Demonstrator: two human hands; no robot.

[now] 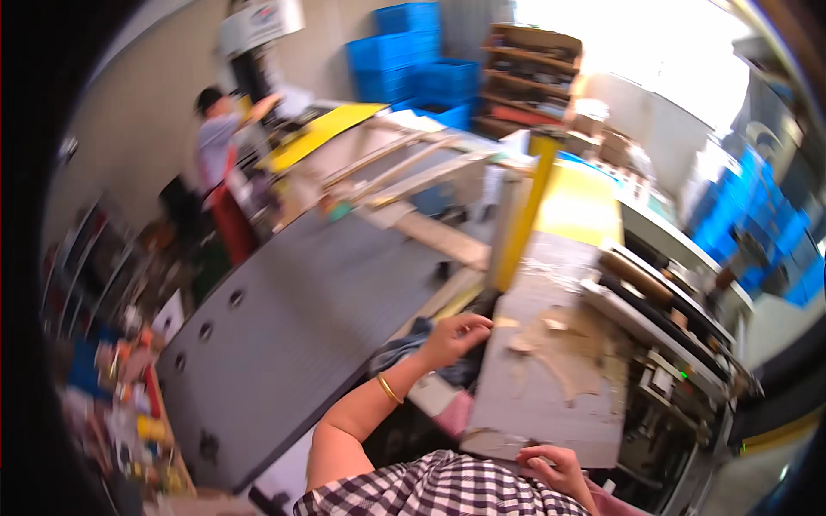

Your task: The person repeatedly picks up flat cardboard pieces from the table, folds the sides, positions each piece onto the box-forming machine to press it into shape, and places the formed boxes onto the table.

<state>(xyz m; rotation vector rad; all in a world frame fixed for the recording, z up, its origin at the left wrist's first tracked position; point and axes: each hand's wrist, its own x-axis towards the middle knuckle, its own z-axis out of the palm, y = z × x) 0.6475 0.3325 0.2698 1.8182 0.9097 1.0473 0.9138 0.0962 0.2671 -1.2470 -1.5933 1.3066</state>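
My left hand (454, 339), with a gold bangle (389, 389) at its wrist, hovers by the left edge of a narrow grey-white work board (508, 413). Its thumb and fingers are drawn together in a pinch; whether anything is between them is too small to make out. A small pale yellow scrap (506, 322) shows just beyond the fingertips. At the board's near edge, my right hand (555, 469) is loosely bent, its fingers apart and nothing seen in it. Irregular tan sheet pieces (568, 348) lie on the board, with torn bits around them.
A roller machine (662, 318) adjoins the board on the right. A yellow post (527, 215) rises at its far end. Left is a large grey table (301, 335) with round holes; dark cloth (413, 348) lies between. A person (225, 163) stands far left, near blue crates (391, 60).
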